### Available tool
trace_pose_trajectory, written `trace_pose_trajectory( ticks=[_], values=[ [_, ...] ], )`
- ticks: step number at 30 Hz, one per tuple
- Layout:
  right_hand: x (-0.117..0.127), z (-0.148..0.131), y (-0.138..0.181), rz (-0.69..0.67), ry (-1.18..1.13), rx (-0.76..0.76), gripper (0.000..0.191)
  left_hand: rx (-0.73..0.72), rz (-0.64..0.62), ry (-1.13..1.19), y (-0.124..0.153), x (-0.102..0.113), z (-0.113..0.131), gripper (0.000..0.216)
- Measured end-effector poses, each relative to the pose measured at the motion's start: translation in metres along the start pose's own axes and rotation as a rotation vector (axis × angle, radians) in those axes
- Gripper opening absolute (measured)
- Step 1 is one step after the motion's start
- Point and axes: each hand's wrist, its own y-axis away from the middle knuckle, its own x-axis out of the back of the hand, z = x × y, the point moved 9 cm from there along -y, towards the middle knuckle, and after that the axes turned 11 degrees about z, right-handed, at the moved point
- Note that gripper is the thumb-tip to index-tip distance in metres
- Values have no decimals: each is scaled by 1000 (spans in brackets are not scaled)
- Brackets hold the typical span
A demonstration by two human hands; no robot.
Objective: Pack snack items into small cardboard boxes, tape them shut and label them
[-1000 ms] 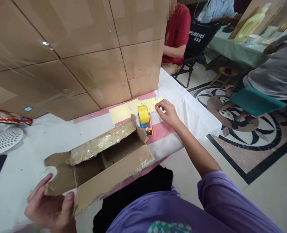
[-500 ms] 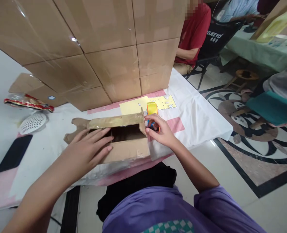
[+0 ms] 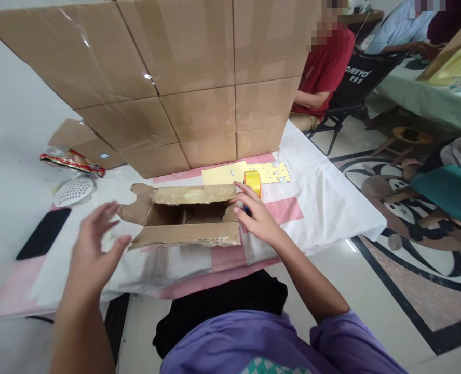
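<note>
An open cardboard box (image 3: pixel 187 234) lies on the table in front of me, its long flaps raised along the near and far sides and its dark inside showing. At its right end, my right hand (image 3: pixel 257 215) grips the edge with fingertips and thumb. My left hand (image 3: pixel 98 249) is off the box to the left, open and slightly blurred, with thumb and fingers apart and nothing in it. A notched side flap (image 3: pixel 135 205) sticks out at the box's left end. Just behind my right hand stands a yellow tape roll (image 3: pixel 253 183) with orange edges, its lower part partly hidden.
A tall stack of taped cartons (image 3: pixel 199 119) rises at the back of the table (image 3: pixel 324 197). On the left are a black phone (image 3: pixel 43 234), a white perforated scoop (image 3: pixel 75 190) and a red packet (image 3: pixel 72 161). Yellow sheets (image 3: pixel 222 174) lie behind the box. A person in red (image 3: pixel 327 72) sits beyond.
My left hand has lifted off the box and moved left, its fingers opening. The box's near flap now tilts outward, showing more of the inside. My right hand stays at the right end.
</note>
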Motion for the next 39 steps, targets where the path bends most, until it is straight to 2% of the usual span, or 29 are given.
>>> trace_pose_trajectory(
  ticks=[2, 5, 10, 13, 14, 16, 18, 20, 22, 24, 28, 31, 34, 37, 39],
  values=[
    [-3, 0, -6, 29, -10, -5, 28, -25, -111, 100, 22, -14, -20, 105],
    [-8, 2, -16, 20, 17, -49, 50, -158, -171, 105, 39, -30, -24, 117],
    [-12, 10, -31, -17, 66, -110, 61, -256, -88, 102, 32, -32, -6, 104],
    [-17, 21, -32, -27, 43, -162, 62, -286, -60, 105, 27, -34, 5, 82],
    [-18, 25, -32, -18, 17, -178, 62, -257, -27, 103, 25, -33, 6, 72],
    [-18, 28, -30, 36, -59, -185, 64, -100, 83, 94, 21, -30, -1, 58],
    [-14, 25, -27, 113, -137, -142, 66, 93, 201, 118, 19, -25, -11, 57],
    [-9, 18, -22, 141, -193, -68, 64, 166, 256, 152, 17, -24, -10, 59],
    [-5, 13, -16, 123, -225, -7, 59, 75, 268, 144, 10, -24, 4, 57],
    [2, 12, -12, 143, -237, 20, 56, -77, 259, 83, 4, -24, 23, 49],
    [16, 21, -18, 238, -257, -10, 64, -292, 250, 15, -2, -26, 50, 41],
    [8, 26, -29, 198, -414, -43, 72, -355, 248, -19, -4, -30, 59, 48],
    [1, 30, -36, 226, -615, -54, 68, -391, 229, -80, -5, -38, 61, 60],
    [-4, 43, -37, 326, -565, -138, 66, -419, 200, -146, -6, -47, 60, 66],
    [-13, 48, -37, 307, -586, -219, 64, -428, 183, -176, -7, -50, 59, 67]
  ],
)
